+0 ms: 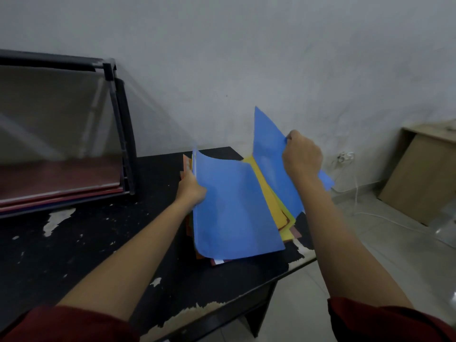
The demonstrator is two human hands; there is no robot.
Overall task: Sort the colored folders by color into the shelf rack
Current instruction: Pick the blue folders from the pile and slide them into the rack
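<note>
My left hand [191, 187] holds the left edge of a big blue folder [234, 213]. My fingers are curled around that edge. The folder is lifted a bit and leans over the pile of folders [288, 230] on the black table [74, 243].

My right hand [302, 156] is higher up and to the right. Its fingers are pinched tight on the edge of a second blue piece [269, 154], which stands up tall. I cannot tell if the two blue pieces are joined. A yellow folder [269, 193] shows between them, and orange and red edges peek out under it.

The shelf rack [118, 119] is on the far left of the table, well apart from the pile. Red folders [61, 178] lie flat in its bottom part. A brown box [419, 174] sits on the floor at the far right, near the white wall [246, 58].
</note>
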